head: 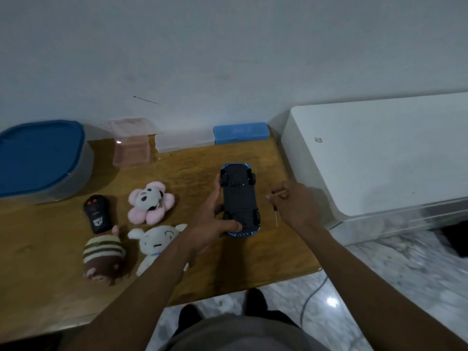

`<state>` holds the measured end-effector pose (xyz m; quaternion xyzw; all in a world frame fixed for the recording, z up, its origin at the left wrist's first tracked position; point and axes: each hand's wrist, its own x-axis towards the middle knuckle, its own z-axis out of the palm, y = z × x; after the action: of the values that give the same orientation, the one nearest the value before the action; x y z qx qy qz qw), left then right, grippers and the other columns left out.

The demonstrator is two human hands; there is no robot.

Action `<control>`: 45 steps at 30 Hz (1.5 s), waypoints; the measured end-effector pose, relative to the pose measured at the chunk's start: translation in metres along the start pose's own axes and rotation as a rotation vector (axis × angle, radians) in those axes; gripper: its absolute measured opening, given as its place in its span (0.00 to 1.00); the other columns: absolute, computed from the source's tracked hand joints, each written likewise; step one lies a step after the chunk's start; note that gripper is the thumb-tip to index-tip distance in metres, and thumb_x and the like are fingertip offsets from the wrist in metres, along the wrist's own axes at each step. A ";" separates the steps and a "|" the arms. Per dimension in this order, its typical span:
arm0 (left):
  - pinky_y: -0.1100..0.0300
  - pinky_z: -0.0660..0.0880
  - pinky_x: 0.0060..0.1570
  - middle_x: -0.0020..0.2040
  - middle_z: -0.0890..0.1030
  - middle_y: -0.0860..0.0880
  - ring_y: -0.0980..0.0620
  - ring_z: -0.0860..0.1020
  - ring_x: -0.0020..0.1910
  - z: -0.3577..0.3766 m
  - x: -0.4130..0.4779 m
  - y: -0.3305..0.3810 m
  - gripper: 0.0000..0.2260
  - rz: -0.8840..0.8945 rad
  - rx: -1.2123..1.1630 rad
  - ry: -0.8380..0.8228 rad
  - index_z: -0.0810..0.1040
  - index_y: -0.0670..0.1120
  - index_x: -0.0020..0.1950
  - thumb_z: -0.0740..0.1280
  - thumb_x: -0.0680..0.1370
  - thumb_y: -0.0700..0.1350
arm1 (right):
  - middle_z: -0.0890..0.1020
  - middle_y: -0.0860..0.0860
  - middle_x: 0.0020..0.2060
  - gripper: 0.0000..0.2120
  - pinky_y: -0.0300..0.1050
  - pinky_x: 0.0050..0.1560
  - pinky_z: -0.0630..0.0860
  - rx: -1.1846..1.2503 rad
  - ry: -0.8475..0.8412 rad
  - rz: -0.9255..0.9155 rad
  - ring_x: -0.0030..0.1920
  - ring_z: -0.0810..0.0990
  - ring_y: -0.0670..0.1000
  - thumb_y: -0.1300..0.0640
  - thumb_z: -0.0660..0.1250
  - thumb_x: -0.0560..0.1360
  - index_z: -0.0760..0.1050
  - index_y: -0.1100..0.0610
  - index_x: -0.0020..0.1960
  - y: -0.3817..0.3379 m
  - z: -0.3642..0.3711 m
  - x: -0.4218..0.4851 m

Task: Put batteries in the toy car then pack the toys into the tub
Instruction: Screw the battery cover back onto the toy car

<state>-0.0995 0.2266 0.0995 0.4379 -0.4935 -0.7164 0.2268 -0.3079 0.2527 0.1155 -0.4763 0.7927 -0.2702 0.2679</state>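
A tub (38,158) with its blue lid on stood at the far left of the wooden desk (192,168), well away from both hands. Nearer, to the left of the left hand (215,224), lay a black remote control (97,214), a striped plush toy (103,254), a pink flower plush (149,202) and a white plush (157,241), the last partly under the person's forearm. Beyond the hands, against the wall, sat a pink clear box (131,145), a clear case (184,141) and a blue case (240,133). The left hand gripped the blue toy car (239,198) upside down, thumb across its near end, the dark underside and wheels facing up. Just to the car's right, the right hand (296,206) curled around a small screwdriver (278,192), its thin shaft pointing down toward the desk. A white cabinet (379,153) stood to the right of that hand.
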 end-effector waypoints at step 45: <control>0.39 0.77 0.59 0.62 0.79 0.48 0.46 0.79 0.61 0.054 -0.005 -0.038 0.53 -0.100 -0.134 0.125 0.51 0.73 0.73 0.73 0.65 0.32 | 0.80 0.49 0.40 0.09 0.35 0.41 0.71 -0.197 -0.228 0.022 0.41 0.78 0.47 0.57 0.72 0.73 0.80 0.55 0.53 0.089 0.018 -0.002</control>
<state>-0.1387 0.2735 0.0736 0.4897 -0.4068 -0.7296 0.2499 -0.3489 0.2865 0.0423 -0.5190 0.7850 -0.1325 0.3113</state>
